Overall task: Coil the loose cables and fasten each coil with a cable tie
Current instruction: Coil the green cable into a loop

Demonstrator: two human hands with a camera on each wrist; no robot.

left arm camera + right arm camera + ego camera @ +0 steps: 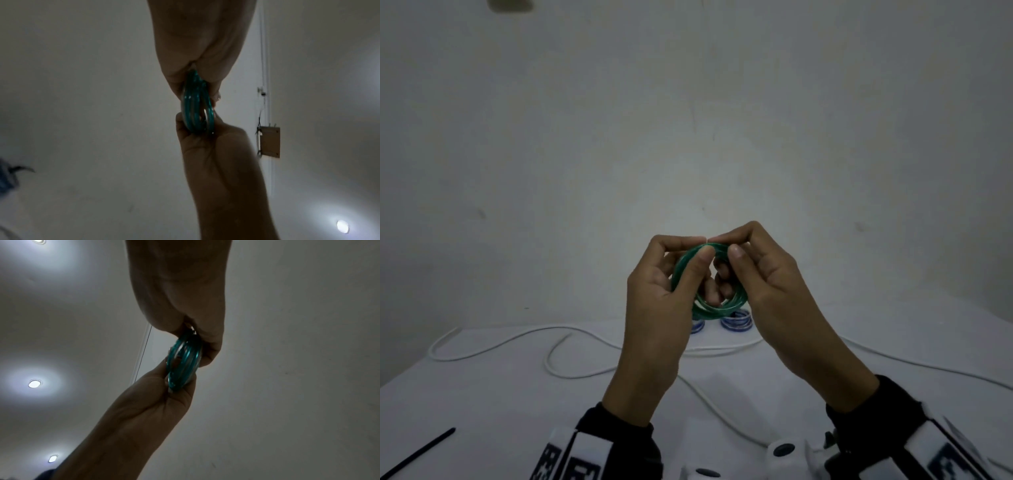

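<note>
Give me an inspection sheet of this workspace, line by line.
Surface: white table, dimly lit.
Job's things: green coil held up above the table; two blue coils lie behind it.
Clutter: black strip at the near left edge, possibly a cable tie.
Grippers: left hand and right hand both pinch the green coil at its top.
Cables: white cable uncoiled, looping across the table.
Surroundings: plain wall; ceiling lights; a small wall box.
</note>
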